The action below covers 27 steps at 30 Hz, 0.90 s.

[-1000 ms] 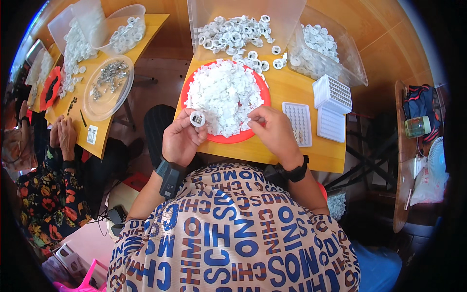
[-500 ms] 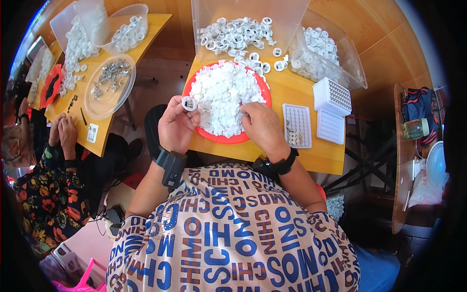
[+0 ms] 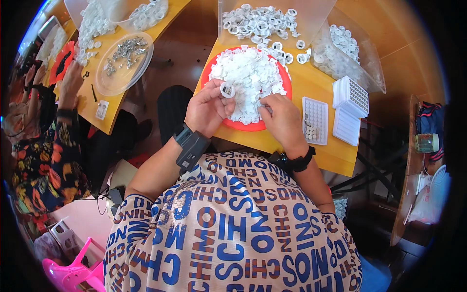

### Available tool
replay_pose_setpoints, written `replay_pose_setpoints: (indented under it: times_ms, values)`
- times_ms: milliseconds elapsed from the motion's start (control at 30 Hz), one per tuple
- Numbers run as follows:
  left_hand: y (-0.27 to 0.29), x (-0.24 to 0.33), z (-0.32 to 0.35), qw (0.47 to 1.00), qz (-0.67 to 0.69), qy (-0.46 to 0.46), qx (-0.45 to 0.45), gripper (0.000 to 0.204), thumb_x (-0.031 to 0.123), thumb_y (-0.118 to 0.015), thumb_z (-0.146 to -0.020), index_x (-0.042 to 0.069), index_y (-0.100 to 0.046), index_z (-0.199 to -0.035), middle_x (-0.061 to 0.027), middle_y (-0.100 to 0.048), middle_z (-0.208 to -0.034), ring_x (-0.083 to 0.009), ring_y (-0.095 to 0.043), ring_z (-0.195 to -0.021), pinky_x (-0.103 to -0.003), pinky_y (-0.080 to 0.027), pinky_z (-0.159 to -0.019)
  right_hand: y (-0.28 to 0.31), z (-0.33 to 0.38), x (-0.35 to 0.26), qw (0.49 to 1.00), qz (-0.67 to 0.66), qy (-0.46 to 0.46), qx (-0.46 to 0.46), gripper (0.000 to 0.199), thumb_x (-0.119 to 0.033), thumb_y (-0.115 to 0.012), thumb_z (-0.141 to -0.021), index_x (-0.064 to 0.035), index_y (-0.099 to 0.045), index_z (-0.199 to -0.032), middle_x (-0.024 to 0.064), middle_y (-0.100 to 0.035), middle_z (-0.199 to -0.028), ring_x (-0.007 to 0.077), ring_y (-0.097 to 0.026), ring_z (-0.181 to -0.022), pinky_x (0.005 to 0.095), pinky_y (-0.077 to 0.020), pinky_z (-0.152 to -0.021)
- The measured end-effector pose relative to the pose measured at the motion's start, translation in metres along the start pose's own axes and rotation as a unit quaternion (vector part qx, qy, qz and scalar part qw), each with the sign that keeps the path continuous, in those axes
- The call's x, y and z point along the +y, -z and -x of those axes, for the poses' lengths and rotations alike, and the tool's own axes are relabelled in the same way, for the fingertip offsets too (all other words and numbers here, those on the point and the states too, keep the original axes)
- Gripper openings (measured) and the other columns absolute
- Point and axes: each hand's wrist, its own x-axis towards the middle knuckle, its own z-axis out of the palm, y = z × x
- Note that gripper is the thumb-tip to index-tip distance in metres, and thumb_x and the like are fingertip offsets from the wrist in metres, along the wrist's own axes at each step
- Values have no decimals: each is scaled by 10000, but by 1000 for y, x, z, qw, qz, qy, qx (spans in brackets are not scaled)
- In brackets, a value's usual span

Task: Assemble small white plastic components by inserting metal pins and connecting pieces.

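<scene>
My left hand (image 3: 208, 109) pinches a small round white plastic piece (image 3: 227, 90) with a dark insert, held above the near left edge of a red basin (image 3: 288, 82). Small flat white pieces (image 3: 248, 68) are heaped in the basin. At the heap's right side, my right hand (image 3: 282, 119) has thumb and fingertips pressed together. Whatever sits between those fingertips is too small or hidden to make out. Right of that hand lies a white compartment tray (image 3: 315, 109) with several small round metallic discs (image 3: 311, 130) at its near end.
White ring-shaped parts (image 3: 260, 22) spill from a clear bin behind the basin; another clear bin (image 3: 350, 61) stands back right. Stacked white trays (image 3: 350, 95) sit near the table's right edge. At the left table, a co-worker's hand (image 3: 72, 82) is near a red tray (image 3: 61, 63).
The whole view has shifted, so the table appears farther right and higher. My hands keep nearly the same grips by the basin. The co-worker's hands have moved toward the red tray.
</scene>
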Motion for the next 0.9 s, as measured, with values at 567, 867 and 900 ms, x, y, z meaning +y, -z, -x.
replay_pose_setpoints:
  times_ms: [567, 867, 900]
  values:
    - [1, 11, -7, 995, 87, -10, 42, 218, 131, -447, -921, 0, -527, -1077, -152, -600, -965, -236, -574, -831, -331, -486, -766, 25, 2, -23, 982, -173, 6, -70, 128, -81, -660, -785, -40, -673, -905, 102, -645, -892, 265, -620, -830, 346, -485, -715]
    - [-7, 9, -17, 989, 114, -36, 89, 216, 181, -442, -919, -4, -550, -946, -165, -587, -870, -249, -509, -760, -345, -426, -736, 14, 4, -59, 898, -233, 208, -311, 252, -87, -575, -850, -46, -642, -1089, 129, -638, -957, 295, -613, -873, 366, -491, -789]
    - [-8, 9, -18, 988, 119, -38, 95, 215, 181, -440, -916, -2, -550, -937, -168, -586, -873, -248, -510, -763, -341, -425, -737, 12, 5, -63, 885, -230, 219, -341, 261, -86, -562, -858, -54, -640, -1104, 130, -636, -964, 296, -608, -877, 367, -489, -794]
